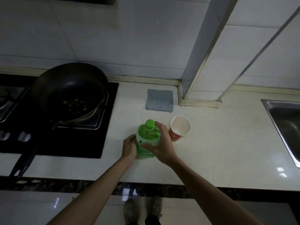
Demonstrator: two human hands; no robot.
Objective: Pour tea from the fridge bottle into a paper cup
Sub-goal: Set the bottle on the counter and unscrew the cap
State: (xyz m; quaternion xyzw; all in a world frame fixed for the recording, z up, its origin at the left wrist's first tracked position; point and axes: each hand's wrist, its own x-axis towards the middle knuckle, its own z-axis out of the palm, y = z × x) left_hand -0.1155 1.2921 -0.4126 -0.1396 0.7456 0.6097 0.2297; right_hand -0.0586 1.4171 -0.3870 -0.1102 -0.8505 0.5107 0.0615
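At frame centre a capped green bottle (146, 140) stands on the counter (219, 143), just left of an empty paper cup (180, 128). The left hand (129, 147) wraps its side; the right hand (159, 142) spreads over its shoulder.

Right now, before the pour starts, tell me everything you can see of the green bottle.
The green bottle looks like translucent plastic with a bright green screw cap on and a green-and-white label. It stands upright on the pale countertop, left of the paper cup. The left hand grips its left side; the right hand lies over its shoulder and right side.
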